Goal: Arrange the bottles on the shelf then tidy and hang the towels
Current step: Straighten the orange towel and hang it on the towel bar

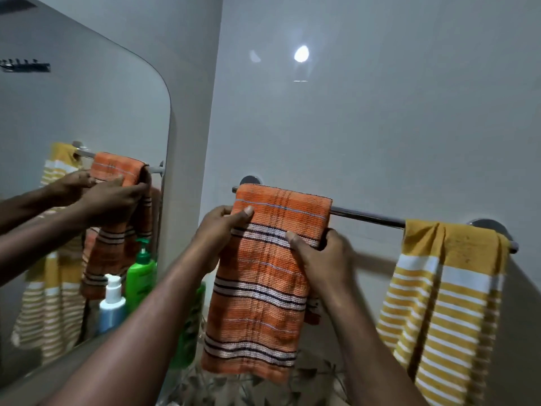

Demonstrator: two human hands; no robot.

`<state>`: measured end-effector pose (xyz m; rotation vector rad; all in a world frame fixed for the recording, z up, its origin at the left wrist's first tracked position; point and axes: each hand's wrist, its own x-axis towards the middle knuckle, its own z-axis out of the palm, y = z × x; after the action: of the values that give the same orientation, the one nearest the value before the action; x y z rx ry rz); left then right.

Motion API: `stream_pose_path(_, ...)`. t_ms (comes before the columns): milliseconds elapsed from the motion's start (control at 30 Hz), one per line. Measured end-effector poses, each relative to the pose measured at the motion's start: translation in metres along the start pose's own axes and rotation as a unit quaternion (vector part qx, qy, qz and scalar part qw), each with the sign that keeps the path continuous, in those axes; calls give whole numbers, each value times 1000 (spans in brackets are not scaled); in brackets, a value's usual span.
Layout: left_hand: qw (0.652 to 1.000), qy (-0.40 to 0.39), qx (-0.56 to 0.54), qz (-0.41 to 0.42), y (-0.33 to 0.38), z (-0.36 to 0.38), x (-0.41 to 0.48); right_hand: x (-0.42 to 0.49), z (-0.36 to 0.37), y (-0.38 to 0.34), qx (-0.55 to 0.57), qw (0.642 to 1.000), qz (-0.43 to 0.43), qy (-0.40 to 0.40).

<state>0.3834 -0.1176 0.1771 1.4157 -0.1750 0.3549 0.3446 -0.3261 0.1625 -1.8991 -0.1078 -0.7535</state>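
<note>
An orange towel (263,288) with dark and white stripes hangs folded over the left end of a chrome towel rail (366,215). My left hand (218,230) pinches its left edge just below the rail, thumb on the front. My right hand (325,259) grips its right edge, thumb across the front and fingers behind. A yellow towel (445,288) with white stripes hangs bunched at the rail's right end. A green bottle (190,323) stands below the rail, mostly hidden behind my left forearm.
A large mirror (87,118) covers the left wall and reflects both towels, my hands, a green pump bottle and a blue-and-white pump bottle. Pale tiled walls meet in a corner left of the rail. A leaf-patterned surface (263,388) lies beneath the towels.
</note>
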Motion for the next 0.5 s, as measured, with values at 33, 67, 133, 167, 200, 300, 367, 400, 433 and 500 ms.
stream_pose_path(33, 999, -36, -14, -13, -6, -1, -5, 2, -1, -2, 13, 1000, 4, 6)
stream_pose_path(67, 998, -59, -30, -21, -12, -2, -8, 2, -2, -6, 15, 1000, 2, 23)
stream_pose_path(133, 995, -78, -55, -14, -17, -2, -10, 1, -5, -12, -13, 997, -20, 72)
stream_pose_path(167, 995, -78, -61, -5, -16, -3, -9, 1, -6, -13, -19, 996, -29, 87)
stream_pose_path(200, 995, -76, -63, 4, -15, -2, -7, 2, -6, -14, -17, 995, -34, 89)
stream_pose_path(300, 995, -80, -56, 22, -7, 2, 0, 4, -4, -16, -21, 997, -46, 63)
stream_pose_path(367, 995, -75, -63, 33, -1, 6, 6, 7, -4, -21, -26, 994, -67, 81)
stream_pose_path(400, 994, -65, -70, 42, 2, 7, 10, 10, -5, -26, -24, 992, -78, 93)
stream_pose_path(433, 994, -58, -79, 51, 5, 9, 13, 15, -6, -34, -19, 991, -89, 99)
stream_pose_path(500, 991, -57, -104, 61, 12, 10, 17, 28, -7, -49, -20, 989, -114, 93)
